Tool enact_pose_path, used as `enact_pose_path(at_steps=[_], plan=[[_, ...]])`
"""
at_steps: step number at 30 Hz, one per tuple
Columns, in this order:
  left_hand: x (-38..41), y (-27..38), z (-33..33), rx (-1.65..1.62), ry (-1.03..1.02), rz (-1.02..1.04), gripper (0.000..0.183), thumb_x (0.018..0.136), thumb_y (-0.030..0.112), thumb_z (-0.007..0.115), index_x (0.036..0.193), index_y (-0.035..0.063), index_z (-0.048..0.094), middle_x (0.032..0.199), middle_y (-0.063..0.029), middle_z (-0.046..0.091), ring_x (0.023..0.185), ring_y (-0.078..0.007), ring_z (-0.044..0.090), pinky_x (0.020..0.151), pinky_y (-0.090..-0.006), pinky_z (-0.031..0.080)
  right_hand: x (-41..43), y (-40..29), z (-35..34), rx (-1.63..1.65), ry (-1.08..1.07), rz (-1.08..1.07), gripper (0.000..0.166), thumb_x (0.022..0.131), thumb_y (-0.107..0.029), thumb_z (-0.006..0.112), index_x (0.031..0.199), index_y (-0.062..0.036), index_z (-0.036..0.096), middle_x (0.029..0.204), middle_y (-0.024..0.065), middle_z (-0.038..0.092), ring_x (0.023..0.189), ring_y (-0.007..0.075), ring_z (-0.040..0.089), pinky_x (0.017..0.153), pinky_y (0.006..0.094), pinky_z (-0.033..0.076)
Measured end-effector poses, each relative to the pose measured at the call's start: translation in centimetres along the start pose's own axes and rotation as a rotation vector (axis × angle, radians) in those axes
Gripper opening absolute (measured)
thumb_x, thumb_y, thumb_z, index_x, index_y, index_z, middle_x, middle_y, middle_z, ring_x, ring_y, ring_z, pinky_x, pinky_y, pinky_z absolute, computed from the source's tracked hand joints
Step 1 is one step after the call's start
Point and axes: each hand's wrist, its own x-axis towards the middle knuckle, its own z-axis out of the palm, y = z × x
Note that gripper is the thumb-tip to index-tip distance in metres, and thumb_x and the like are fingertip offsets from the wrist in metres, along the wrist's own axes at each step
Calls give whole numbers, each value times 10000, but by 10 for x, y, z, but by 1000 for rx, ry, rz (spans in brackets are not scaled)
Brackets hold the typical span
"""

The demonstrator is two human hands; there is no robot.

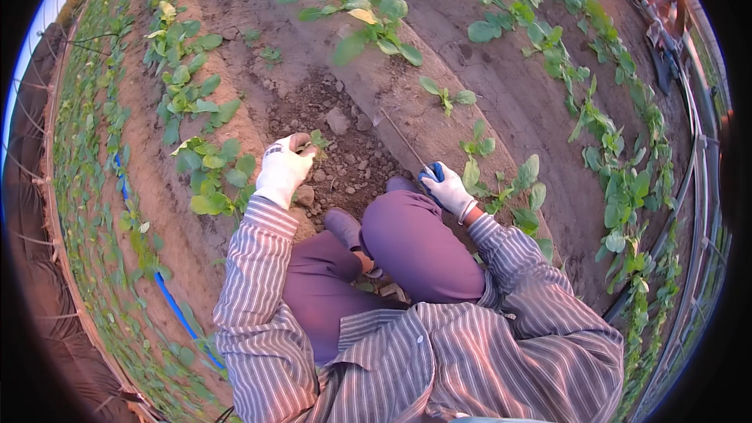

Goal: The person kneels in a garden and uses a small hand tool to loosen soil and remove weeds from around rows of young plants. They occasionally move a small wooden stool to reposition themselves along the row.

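Observation:
My left hand (283, 169), in a white work glove, pinches a small green weed (319, 140) between thumb and fingers above loose, cloddy soil (346, 158). In a white glove with a blue palm, my right hand (449, 189) grips a thin-shafted hand tool (404, 140). Its shaft slants up and left to a small head near the bare edge of the planted bed; the exact kind of head is hard to tell. Leafy seedlings (479, 144) grow just beyond and beside the right hand. A leafy plant (217, 176) stands left of my left hand.
Rows of leafy crops (376, 23) run along soil beds on both sides. A blue hose or pipe (179, 311) lies among the plants at left. Metal pipes (696, 188) line the right side. A large clod (337, 121) sits in the furrow before my shoes (342, 227).

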Motion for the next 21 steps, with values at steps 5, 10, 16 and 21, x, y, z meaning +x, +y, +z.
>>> enact_pose_path(at_steps=[5, 10, 16, 21], plan=[[18, -23, -7, -32, 102, -98, 333, 822, 250, 639, 1122, 107, 624, 961, -131, 671, 859, -224, 642, 769, -325, 484, 5, -11, 0, -134, -10, -22, 336, 781, -242, 664, 1016, -22, 570, 885, 181, 647, 853, 318, 634, 765, 379, 487], [38, -30, -20, -509, 252, -187, 352, 812, 43, 631, 1159, 14, 577, 905, -98, 668, 619, -110, 603, 520, -258, 476, 9, -25, -2, -226, -56, -38, 321, 774, -263, 664, 991, -45, 573, 864, 159, 645, 845, 334, 626, 767, 393, 486], [74, -34, -78, -740, 557, -81, 503, 840, 16, 604, 1309, 49, 425, 1133, -58, 572, 679, -86, 527, 551, -209, 419, 20, -39, 9, -234, -75, -87, 301, 773, -277, 662, 963, -60, 574, 855, 147, 642, 829, 319, 628, 756, 390, 485], [51, -10, -65, -889, 426, -6, 395, 841, 8, 606, 1218, 102, 530, 1035, -30, 611, 718, -95, 576, 596, -209, 466, 24, -37, 10, -238, -43, -86, 302, 778, -281, 653, 974, -64, 578, 872, 147, 643, 847, 316, 626, 763, 388, 483]])
